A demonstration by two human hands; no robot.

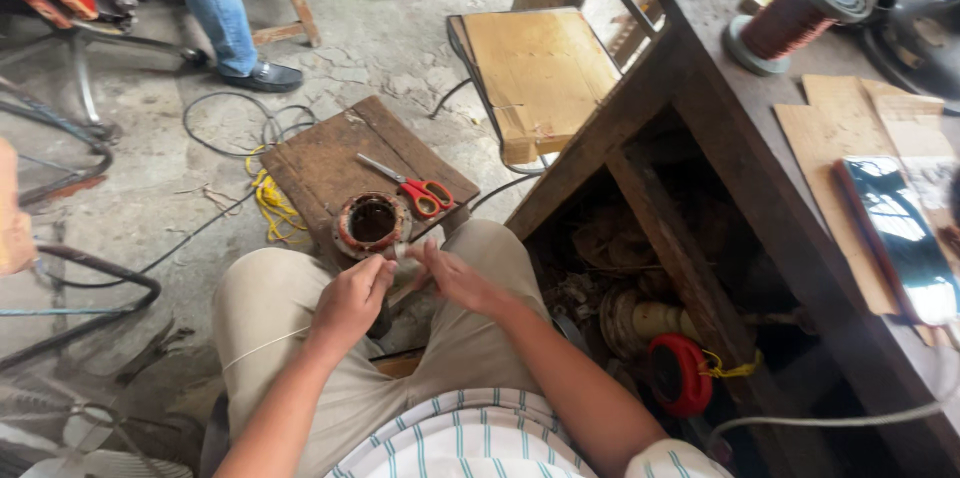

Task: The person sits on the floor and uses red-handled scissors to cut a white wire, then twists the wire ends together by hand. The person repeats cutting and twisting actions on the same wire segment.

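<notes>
Pinching a thin strip between them, left hand (350, 300) and right hand (455, 278) meet beside the round stator (372, 225); its windings look partly bound; scissors (415, 190) lie unused.

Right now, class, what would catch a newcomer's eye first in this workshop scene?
The left hand and right hand meet at a round motor stator on a low wooden board, beside red-handled scissors. On the workbench at upper right lies a spool of copper wire.
</notes>
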